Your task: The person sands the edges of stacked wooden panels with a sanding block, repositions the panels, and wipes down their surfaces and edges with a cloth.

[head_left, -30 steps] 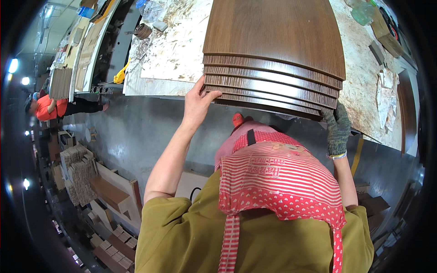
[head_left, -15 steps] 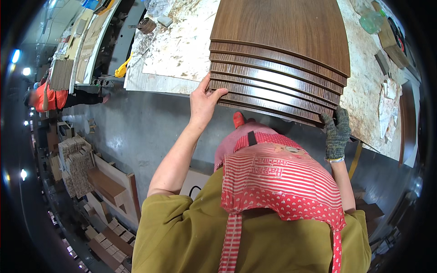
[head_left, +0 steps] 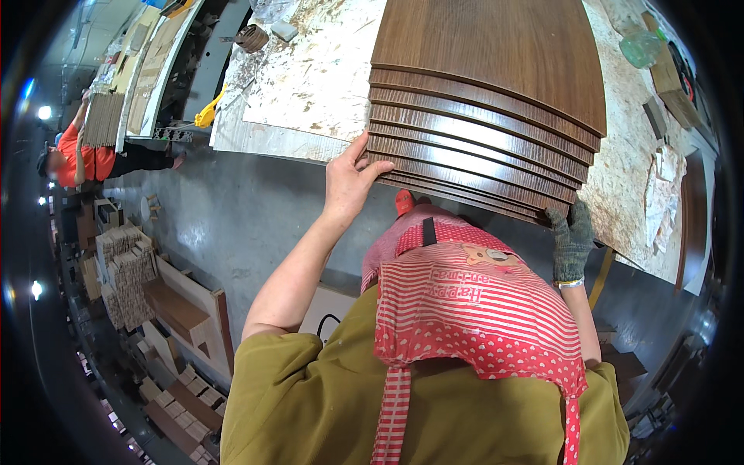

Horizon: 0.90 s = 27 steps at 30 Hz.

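A stack of brown wood-grain boards (head_left: 488, 46) lies on the worktable, with its near edges staggered like steps and jutting over the table's front edge. Bare, my left hand (head_left: 350, 180) grips the near left corner of the lower boards, thumb on top and fingers at the side and beneath. A grey-green knit glove covers my right hand (head_left: 573, 246), which holds the near right corner of the lower boards. Part of its fingers is hidden by the boards.
The worktable (head_left: 310, 85) has a stained pale surface. At right lie a green plastic bottle (head_left: 640, 49), a dark block (head_left: 655, 120) and crumpled paper (head_left: 663, 194). Left, a yellow tool (head_left: 207, 113) sits by the table edge; a person in orange (head_left: 77, 161) stands beyond.
The board stack appears slightly farther right and lower in view, with both hands still at its near corners. The person in orange has raised an arm toward the far bench.
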Tool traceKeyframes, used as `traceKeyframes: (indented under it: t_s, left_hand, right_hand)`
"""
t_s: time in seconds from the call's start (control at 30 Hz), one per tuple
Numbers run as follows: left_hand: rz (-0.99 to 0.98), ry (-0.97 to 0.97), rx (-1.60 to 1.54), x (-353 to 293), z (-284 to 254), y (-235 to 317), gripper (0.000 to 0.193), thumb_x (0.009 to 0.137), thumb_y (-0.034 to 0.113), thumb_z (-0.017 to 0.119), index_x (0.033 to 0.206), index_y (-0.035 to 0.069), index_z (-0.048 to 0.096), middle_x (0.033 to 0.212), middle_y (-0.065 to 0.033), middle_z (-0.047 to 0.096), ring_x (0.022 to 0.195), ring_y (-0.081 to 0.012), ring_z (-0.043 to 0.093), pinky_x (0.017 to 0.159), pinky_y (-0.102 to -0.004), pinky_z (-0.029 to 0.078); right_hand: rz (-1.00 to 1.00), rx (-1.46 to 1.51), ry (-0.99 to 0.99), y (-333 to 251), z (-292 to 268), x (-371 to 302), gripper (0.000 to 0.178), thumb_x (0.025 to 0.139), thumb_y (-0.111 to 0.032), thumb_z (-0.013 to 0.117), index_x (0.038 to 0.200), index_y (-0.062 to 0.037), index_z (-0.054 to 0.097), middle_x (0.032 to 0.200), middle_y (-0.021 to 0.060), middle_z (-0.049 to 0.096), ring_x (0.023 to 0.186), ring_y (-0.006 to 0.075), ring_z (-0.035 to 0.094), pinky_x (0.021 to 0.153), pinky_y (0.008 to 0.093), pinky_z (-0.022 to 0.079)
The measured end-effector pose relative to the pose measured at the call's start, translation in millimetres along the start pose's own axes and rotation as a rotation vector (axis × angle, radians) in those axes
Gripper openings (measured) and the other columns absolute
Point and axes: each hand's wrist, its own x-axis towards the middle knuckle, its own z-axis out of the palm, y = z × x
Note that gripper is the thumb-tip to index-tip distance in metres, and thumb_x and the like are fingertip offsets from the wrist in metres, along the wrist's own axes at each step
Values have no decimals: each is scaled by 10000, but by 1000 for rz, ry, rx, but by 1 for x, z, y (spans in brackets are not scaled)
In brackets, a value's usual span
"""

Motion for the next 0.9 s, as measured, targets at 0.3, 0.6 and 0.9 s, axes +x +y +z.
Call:
traceKeyframes:
  t_s: [0.3,0.6,0.9]
  left_hand:
    - [65,119,-148,4,10,-2,504,749,34,723,1210,-57,541,994,-120,678,867,-96,630,761,-225,507]
    - [100,-67,67,-6,1,-11,569,788,-16,645,1319,-29,441,1171,-137,594,1073,-157,559,884,-259,465]
    - [-47,53,-44,2,6,-5,507,782,-32,652,1257,-88,481,1115,-128,626,1001,-135,595,873,-244,470]
  right_hand:
    - [-96,-87,-17,-40,-8,13,389,789,-296,694,1001,22,623,895,174,637,800,297,596,738,365,463]
    - [-197,-207,-161,-10,-13,17,593,741,-357,727,1140,47,555,1042,237,597,972,357,578,854,404,457]
    - [-183,-275,-102,-24,-2,22,603,759,-384,697,1184,17,549,1113,267,581,1088,405,524,933,429,417]
